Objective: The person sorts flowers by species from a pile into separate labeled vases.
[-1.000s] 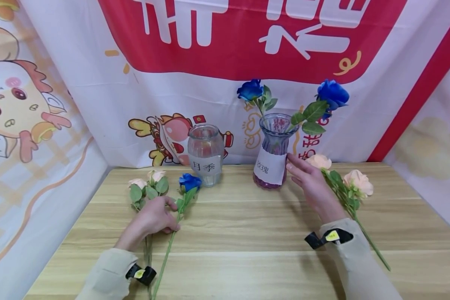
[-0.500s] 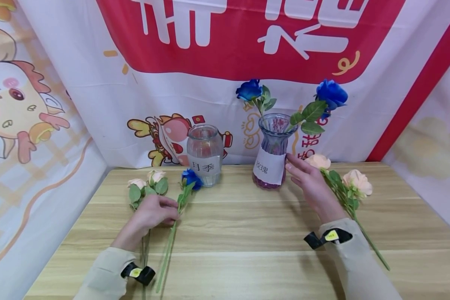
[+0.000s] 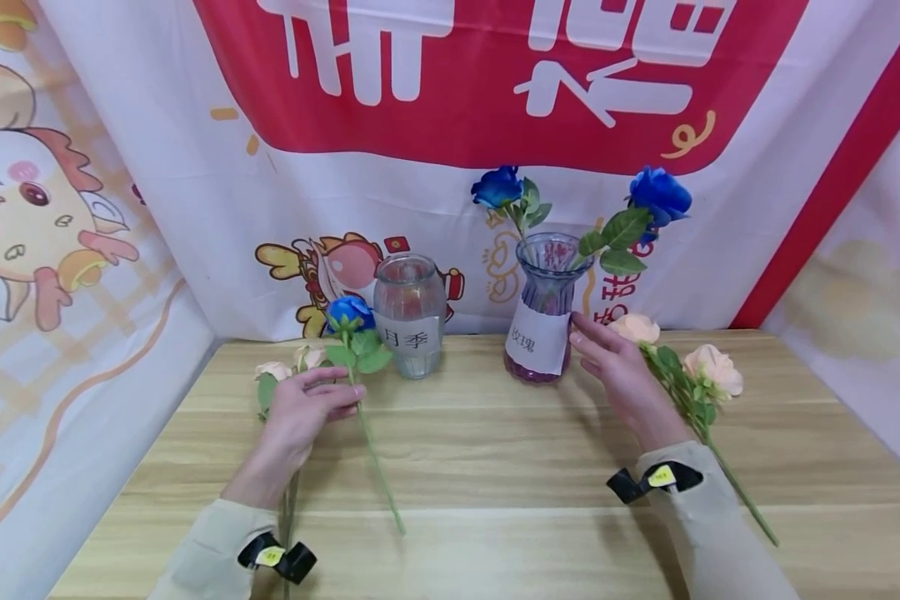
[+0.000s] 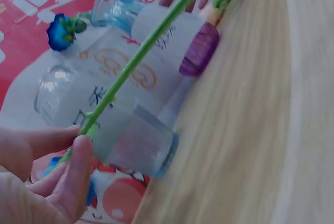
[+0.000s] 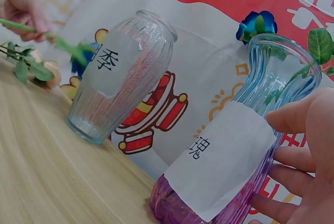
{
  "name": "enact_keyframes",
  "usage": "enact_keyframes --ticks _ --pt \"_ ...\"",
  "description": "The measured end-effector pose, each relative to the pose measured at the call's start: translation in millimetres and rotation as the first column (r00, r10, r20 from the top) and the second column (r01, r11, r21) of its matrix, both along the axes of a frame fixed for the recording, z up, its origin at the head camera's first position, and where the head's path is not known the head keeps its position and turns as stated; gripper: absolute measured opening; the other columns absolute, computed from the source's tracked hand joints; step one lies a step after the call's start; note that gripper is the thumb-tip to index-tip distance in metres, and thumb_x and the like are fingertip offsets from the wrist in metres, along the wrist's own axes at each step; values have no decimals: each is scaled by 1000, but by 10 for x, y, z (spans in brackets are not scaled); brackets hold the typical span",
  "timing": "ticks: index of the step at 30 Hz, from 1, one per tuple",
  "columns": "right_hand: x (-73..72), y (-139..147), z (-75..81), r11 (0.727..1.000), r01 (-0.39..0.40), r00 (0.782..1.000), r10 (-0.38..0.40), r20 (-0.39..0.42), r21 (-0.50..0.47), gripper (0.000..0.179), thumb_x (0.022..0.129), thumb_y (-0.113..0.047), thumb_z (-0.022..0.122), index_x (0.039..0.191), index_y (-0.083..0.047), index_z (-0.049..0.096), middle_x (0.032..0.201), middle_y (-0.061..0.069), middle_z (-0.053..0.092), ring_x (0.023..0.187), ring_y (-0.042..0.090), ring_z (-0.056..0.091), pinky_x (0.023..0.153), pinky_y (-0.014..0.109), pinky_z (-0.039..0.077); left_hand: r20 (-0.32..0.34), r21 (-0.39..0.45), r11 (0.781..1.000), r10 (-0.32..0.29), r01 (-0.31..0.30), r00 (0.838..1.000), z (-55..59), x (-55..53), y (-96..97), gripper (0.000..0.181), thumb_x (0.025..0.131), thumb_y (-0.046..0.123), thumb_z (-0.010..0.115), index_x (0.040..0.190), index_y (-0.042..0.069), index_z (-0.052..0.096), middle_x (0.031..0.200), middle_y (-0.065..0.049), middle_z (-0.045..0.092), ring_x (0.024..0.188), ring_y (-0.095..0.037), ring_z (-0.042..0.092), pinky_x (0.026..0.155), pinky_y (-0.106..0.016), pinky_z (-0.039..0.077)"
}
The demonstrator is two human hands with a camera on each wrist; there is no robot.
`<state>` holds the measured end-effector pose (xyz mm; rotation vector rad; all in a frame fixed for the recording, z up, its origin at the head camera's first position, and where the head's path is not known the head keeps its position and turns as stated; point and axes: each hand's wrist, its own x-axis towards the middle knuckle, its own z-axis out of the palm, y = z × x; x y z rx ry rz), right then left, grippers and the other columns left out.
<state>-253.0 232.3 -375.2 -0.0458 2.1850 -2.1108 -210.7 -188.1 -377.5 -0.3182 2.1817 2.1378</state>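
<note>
Pinched between the thumb and fingers of my left hand (image 3: 311, 408) is the green stem of a blue rose (image 3: 351, 313); the flower is up and the stem (image 4: 125, 72) slants down clear of the tabletop. Beside the rose stands a clear glass jar (image 3: 411, 292) with a paper label. My right hand (image 3: 618, 367) touches the right side of a blue-purple glass vase (image 3: 547, 283), its fingers fairly straight in the right wrist view. Two blue roses (image 3: 660, 197) stand in that vase, leaning apart.
Pale pink roses (image 3: 273, 372) lie on the wooden table (image 3: 495, 500) under my left hand. More pale pink flowers (image 3: 712, 372) lie right of my right hand. A printed cloth backdrop (image 3: 435, 200) hangs just behind the vases.
My left hand has lifted the blue rose off the table. The bloom has risen and shifted left, and the stem's lower end has swung right. My right hand stays at the vase.
</note>
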Motion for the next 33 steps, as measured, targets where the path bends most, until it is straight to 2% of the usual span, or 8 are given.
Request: enact_keyframes --ticks 3,6,12,17,20,27,29,33 --pt "1 7 -10 1000 -4 1000 4 -7 4 63 113 -26 50 169 -10 25 179 5 20 165 31 22 135 56 21 -45 98 992 86 -81 995 70 0 77 56 91 -1 80 142 -5 56 87 6 80 81 -8 79 81 -26 66" --pt "3 0 -14 1000 -7 1000 7 -8 10 63 113 -26 50 169 -10 25 179 5 19 165 31 22 135 55 22 -68 193 968 177 -161 982 136 4 166 50 91 -3 79 137 -2 59 87 7 81 81 -8 79 81 -26 66" --pt "6 1 -19 1000 -4 1000 4 -6 1 62 113 -24 49 169 -10 25 179 6 19 165 32 22 134 56 21 -83 337 897 330 -285 940 242 -58 317 46 89 1 84 130 7 64 88 5 80 80 -8 78 80 -25 66" --pt "14 8 -19 1000 -4 1000 4 0 3 62 113 -24 49 169 -10 24 179 6 19 165 31 21 135 56 21 -103 424 835 430 -351 897 320 -139 434 47 88 0 84 130 6 65 84 6 79 76 -7 77 77 -24 66" --pt "18 11 -20 1000 -7 1000 7 -5 4 62 114 -24 48 169 -10 24 179 6 18 165 31 21 135 56 21 -112 452 813 461 -368 880 391 -164 521 52 88 -1 84 136 5 66 88 5 78 81 -7 77 80 -26 66" --pt "20 14 -25 1000 -10 1000 10 -11 2 63 113 -25 49 169 -11 23 179 5 18 165 31 21 135 56 20 -144 473 805 471 -358 870 564 -214 756 57 89 -3 82 142 10 66 102 -2 72 94 -11 74 92 -29 65" --pt "19 14 -29 1000 -13 1000 13 -11 3 64 113 -26 49 169 -11 23 179 4 18 165 30 21 135 56 20 -163 487 798 483 -356 860 614 -227 835 57 89 -4 82 142 11 67 104 -2 71 97 -12 73 92 -29 65" --pt "20 17 -34 1000 -13 1000 13 -15 0 65 113 -28 51 169 -10 23 179 5 19 165 30 21 135 56 21 -209 543 766 521 -345 828 722 -265 1015 58 87 -8 82 140 10 67 104 -4 72 100 -14 73 93 -30 65"
